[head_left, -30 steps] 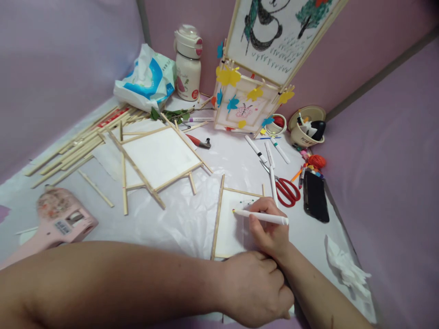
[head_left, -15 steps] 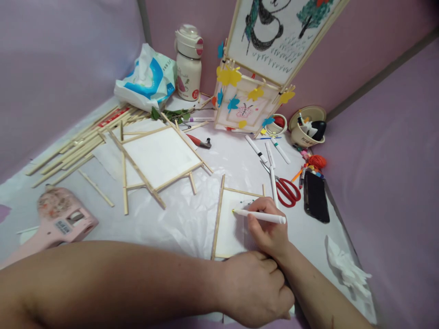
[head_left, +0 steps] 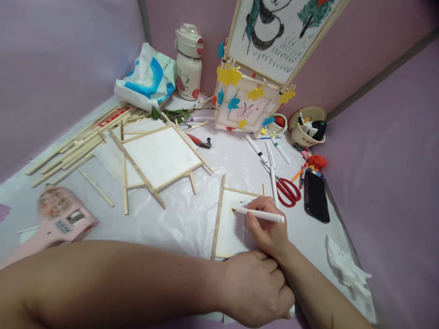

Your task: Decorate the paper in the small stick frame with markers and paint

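Note:
My right hand [head_left: 269, 228] grips a white marker pen [head_left: 264, 214], its yellow tip on the paper of a small stick-framed panel [head_left: 228, 235]. Small marks show on this paper just beyond the pen, partly behind my fingers. My left hand [head_left: 255, 288] is closed at the panel's near edge, below my right wrist, with knuckles up. What its fingers hold, if anything, is hidden. To the right of the panel lie a capless white pen [head_left: 274, 185] and red-handled scissors [head_left: 287, 191].
A larger stick-framed panel [head_left: 161, 157], wooden sticks [head_left: 73, 146] and a pink glue gun [head_left: 65, 214] lie left. A decorated lantern-like frame [head_left: 252, 103], a bottle [head_left: 188, 68] and a tissue pack [head_left: 147, 77] stand behind. A phone [head_left: 315, 196] and crumpled tissue [head_left: 346, 267] lie right.
The pen in my right hand has shifted very slightly, and the spot under its tip looks a little darker. My left hand stays in place.

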